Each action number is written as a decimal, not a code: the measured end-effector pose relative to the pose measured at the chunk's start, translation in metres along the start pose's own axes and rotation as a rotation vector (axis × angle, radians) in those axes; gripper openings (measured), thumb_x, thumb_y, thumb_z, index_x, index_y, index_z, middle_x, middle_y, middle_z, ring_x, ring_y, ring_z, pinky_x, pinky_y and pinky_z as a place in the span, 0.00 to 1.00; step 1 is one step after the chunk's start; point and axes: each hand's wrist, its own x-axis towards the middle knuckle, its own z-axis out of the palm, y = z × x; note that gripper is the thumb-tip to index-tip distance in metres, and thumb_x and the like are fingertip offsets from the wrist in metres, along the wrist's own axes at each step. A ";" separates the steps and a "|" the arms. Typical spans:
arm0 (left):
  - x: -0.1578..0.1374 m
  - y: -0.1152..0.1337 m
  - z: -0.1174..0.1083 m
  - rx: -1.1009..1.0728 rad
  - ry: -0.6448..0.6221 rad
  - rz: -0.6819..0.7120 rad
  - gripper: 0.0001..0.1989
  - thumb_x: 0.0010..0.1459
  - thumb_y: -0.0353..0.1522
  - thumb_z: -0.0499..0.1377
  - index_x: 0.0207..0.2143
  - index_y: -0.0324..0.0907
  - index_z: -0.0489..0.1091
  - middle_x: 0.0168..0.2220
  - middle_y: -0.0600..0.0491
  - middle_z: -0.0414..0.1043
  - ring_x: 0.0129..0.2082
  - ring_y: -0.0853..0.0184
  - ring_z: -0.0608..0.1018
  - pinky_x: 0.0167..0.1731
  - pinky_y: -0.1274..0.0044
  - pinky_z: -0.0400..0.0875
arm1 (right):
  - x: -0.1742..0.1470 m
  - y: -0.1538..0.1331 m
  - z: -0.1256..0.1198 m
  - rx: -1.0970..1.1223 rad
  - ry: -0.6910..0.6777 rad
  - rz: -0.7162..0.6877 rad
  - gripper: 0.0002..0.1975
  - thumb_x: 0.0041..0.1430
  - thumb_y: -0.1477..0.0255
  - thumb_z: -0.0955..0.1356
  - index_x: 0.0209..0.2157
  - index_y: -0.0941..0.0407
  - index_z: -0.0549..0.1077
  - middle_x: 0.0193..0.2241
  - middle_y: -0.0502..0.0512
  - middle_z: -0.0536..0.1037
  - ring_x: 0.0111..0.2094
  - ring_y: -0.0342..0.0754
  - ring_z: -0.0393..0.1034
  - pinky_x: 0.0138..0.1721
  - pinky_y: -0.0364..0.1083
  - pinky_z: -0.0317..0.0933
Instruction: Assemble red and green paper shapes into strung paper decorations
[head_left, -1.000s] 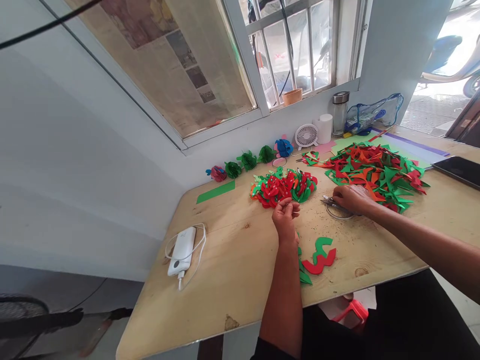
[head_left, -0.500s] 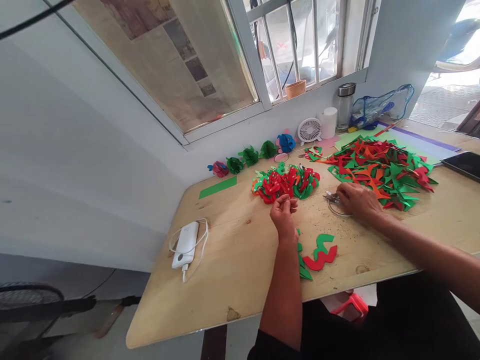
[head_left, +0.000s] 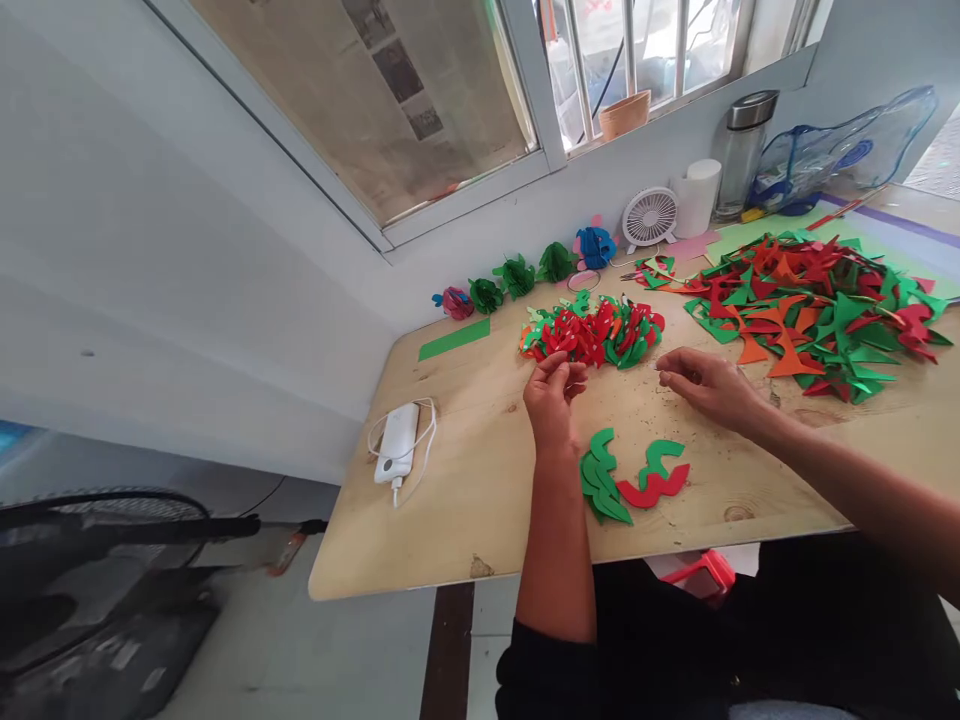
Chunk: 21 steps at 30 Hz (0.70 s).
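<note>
My left hand (head_left: 551, 395) is raised just in front of a heap of red and green dotted paper shapes (head_left: 592, 333). Its thumb and fingers are pinched, and whatever sits between them is too small to name. To its right, my right hand (head_left: 709, 385) is also closed at the fingertips, with a tiny pale speck at their end that I cannot identify. Below the hands lie a stack of wavy green paper pieces (head_left: 601, 478), a wavy red piece (head_left: 654, 490) and another wavy green piece (head_left: 661, 458).
A large pile of red, orange and green paper scraps (head_left: 825, 310) covers the table's right side. Along the wall stand paper ornaments (head_left: 517, 276), a small white fan (head_left: 649, 218) and a glass bottle (head_left: 739, 160). A white power bank (head_left: 397, 440) with its cable lies on the left.
My right hand has come off the metal plier-like tool, which no longer shows, and its fingers are now pinched. The view has shifted, uncovering more of the green stack.
</note>
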 end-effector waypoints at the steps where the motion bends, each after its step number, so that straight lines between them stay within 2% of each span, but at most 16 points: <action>1: -0.003 0.002 -0.005 0.109 -0.063 0.019 0.09 0.47 0.33 0.60 0.33 0.40 0.72 0.25 0.51 0.75 0.24 0.70 0.74 0.27 0.78 0.65 | 0.000 -0.002 0.003 -0.002 -0.013 -0.013 0.10 0.54 0.65 0.63 0.32 0.55 0.72 0.20 0.49 0.70 0.21 0.42 0.61 0.23 0.41 0.55; 4: -0.016 0.003 -0.021 0.471 -0.200 0.072 0.05 0.43 0.31 0.64 0.27 0.42 0.74 0.24 0.52 0.73 0.25 0.68 0.73 0.30 0.77 0.65 | 0.003 -0.005 0.010 -0.014 -0.073 -0.049 0.10 0.55 0.66 0.63 0.33 0.55 0.71 0.22 0.49 0.72 0.22 0.42 0.62 0.24 0.42 0.56; 6: -0.025 -0.001 -0.032 0.695 -0.198 0.099 0.03 0.42 0.29 0.65 0.23 0.43 0.73 0.23 0.52 0.71 0.25 0.66 0.72 0.31 0.75 0.64 | 0.004 -0.006 0.014 -0.015 -0.101 -0.063 0.10 0.55 0.66 0.63 0.34 0.55 0.71 0.23 0.50 0.72 0.23 0.42 0.63 0.25 0.42 0.57; 9: -0.037 -0.006 -0.037 0.883 -0.331 0.213 0.06 0.42 0.28 0.64 0.26 0.46 0.74 0.28 0.50 0.73 0.32 0.61 0.73 0.37 0.71 0.64 | 0.004 -0.005 0.018 -0.016 -0.076 -0.069 0.09 0.55 0.67 0.63 0.33 0.55 0.71 0.23 0.50 0.72 0.22 0.42 0.62 0.24 0.42 0.56; 12: -0.044 -0.011 -0.026 1.120 -0.615 0.337 0.08 0.47 0.29 0.62 0.32 0.46 0.74 0.35 0.49 0.73 0.40 0.58 0.72 0.43 0.68 0.62 | 0.003 -0.002 0.019 0.003 -0.010 -0.046 0.09 0.55 0.67 0.62 0.34 0.55 0.71 0.21 0.49 0.72 0.20 0.42 0.61 0.23 0.41 0.56; 15: -0.045 -0.018 -0.007 1.259 -0.892 0.411 0.10 0.50 0.30 0.60 0.37 0.47 0.73 0.39 0.49 0.72 0.44 0.58 0.70 0.43 0.68 0.62 | 0.002 0.001 0.019 0.019 0.067 -0.017 0.10 0.54 0.69 0.62 0.35 0.55 0.71 0.22 0.50 0.73 0.20 0.42 0.61 0.24 0.42 0.57; 18: -0.041 -0.024 0.009 1.351 -1.054 0.473 0.13 0.51 0.29 0.59 0.40 0.47 0.71 0.39 0.49 0.70 0.43 0.58 0.69 0.42 0.68 0.62 | 0.002 0.005 0.018 0.020 0.114 -0.010 0.10 0.54 0.69 0.62 0.36 0.56 0.71 0.23 0.50 0.74 0.20 0.41 0.60 0.24 0.42 0.56; 21: -0.036 -0.027 0.017 1.438 -1.131 0.478 0.10 0.51 0.29 0.58 0.38 0.45 0.71 0.38 0.48 0.69 0.43 0.57 0.68 0.41 0.68 0.62 | 0.002 0.006 0.018 0.023 0.117 -0.014 0.11 0.54 0.70 0.61 0.36 0.56 0.72 0.23 0.50 0.74 0.20 0.41 0.59 0.24 0.42 0.55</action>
